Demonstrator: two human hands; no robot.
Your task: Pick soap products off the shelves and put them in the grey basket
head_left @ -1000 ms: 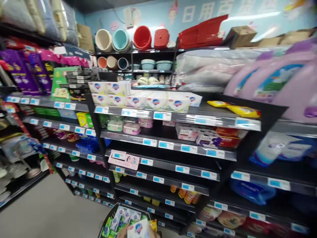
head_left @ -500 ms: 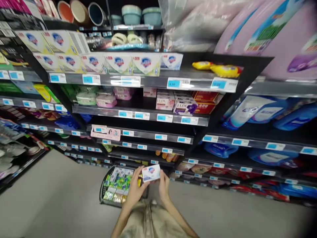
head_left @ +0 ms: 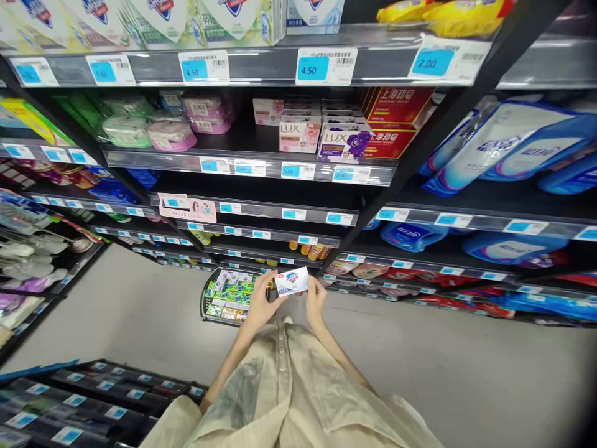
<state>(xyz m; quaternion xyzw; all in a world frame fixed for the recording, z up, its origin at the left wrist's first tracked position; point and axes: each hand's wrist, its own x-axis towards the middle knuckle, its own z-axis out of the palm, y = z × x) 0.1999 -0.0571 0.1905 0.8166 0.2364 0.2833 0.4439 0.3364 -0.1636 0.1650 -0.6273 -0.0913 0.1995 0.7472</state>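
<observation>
Near, the left hand (head_left: 262, 301) and right hand (head_left: 316, 300) hold a white Safeguard soap box (head_left: 291, 282) between them, one at each end. Its long axis runs left to right, right end angled slightly farther; the printed front faces up toward the wearer. It is not in the black basket (head_left: 203, 300) to the left, already well filled with packets (head_left: 237, 292). Farther, LUX soap boxes (head_left: 299, 135) line a shelf (head_left: 252, 155).
</observation>
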